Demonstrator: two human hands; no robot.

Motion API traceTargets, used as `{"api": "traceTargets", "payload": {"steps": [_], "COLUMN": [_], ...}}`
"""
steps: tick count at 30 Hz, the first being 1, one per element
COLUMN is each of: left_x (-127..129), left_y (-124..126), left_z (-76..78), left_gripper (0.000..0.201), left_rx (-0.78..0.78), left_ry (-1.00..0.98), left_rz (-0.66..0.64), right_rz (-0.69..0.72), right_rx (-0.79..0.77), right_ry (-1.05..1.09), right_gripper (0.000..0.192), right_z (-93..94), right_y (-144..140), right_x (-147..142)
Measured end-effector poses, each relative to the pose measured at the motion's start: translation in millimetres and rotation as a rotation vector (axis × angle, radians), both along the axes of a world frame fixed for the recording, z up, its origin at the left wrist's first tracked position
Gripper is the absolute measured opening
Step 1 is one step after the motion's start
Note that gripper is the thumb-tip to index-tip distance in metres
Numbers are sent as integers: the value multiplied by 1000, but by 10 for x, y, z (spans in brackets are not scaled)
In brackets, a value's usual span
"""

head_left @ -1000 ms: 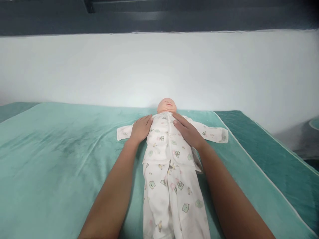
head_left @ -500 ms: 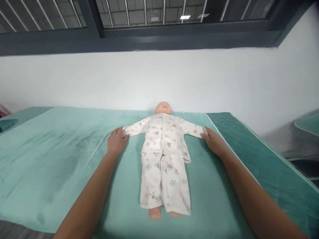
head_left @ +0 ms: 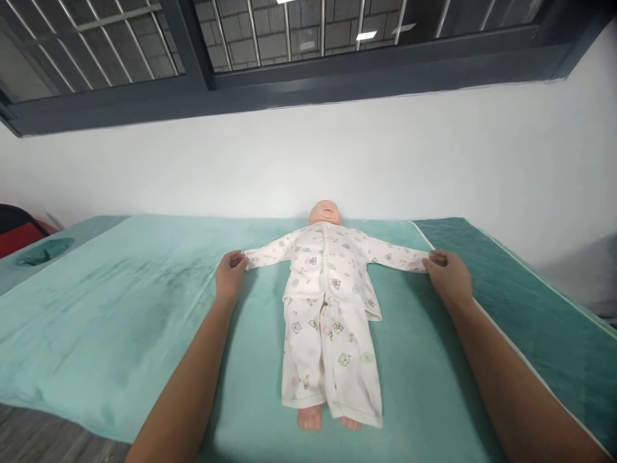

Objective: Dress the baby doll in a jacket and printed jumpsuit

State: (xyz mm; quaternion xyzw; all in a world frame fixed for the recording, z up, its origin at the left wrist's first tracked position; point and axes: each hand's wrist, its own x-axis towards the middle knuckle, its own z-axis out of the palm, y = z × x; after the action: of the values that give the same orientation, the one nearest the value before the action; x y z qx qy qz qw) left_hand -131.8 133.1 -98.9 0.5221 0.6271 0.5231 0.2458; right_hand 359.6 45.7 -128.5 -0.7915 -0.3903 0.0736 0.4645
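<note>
A baby doll (head_left: pixel 324 212) lies on its back, head toward the wall, dressed in a white printed top (head_left: pixel 318 260) and matching trousers (head_left: pixel 303 350). Its bare feet poke out of the trouser legs. My left hand (head_left: pixel 231 273) pinches the cuff of the sleeve on the left side of the view. On the other side, my right hand (head_left: pixel 448 276) is closed on the opposite cuff. Both sleeves stretch outward from the body, and the doll's hands are not visible.
Under the doll spreads a light green cover (head_left: pixel 144 308), with a darker green cloth (head_left: pixel 530 321) to the right. Behind it rises a white wall (head_left: pixel 270 167) below a dark-framed, barred window (head_left: pixel 308 87). A red and black object (head_left: pixel 19 235) sits at far left.
My right hand has moved outward, drawing its sleeve out longer. My left hand has shifted from lying over its cuff to pinching it. The camera view has tilted slightly.
</note>
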Motion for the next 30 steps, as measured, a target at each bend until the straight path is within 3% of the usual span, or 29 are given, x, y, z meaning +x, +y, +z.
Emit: {"api": "traceTargets", "payload": {"steps": [5, 10, 15, 21, 27, 30], "left_x": [-8, -22, -22, -23, -19, -33], "left_y": [58, 112, 176, 190, 254, 349], "left_z": [-13, -29, -51, -53, -13, -34], "left_gripper": [40, 37, 34, 39, 53, 58], "left_rx": [-10, -69, -73, -2, 18, 1], "left_ry": [-15, 68, 63, -118, -532, -530], "left_rz": [48, 105, 78, -6, -215, -257], "right_rz": [64, 49, 11, 69, 105, 81], "right_rx": [120, 58, -51, -33, -56, -77], "right_ry": [147, 98, -97, -126, -138, -150], "right_gripper": [39, 38, 38, 41, 43, 43], "right_z": [-29, -33, -27, -47, -60, -69], "right_y": [53, 44, 30, 49, 160, 211], "right_x": [-56, -91, -99, -59, -52, -29]}}
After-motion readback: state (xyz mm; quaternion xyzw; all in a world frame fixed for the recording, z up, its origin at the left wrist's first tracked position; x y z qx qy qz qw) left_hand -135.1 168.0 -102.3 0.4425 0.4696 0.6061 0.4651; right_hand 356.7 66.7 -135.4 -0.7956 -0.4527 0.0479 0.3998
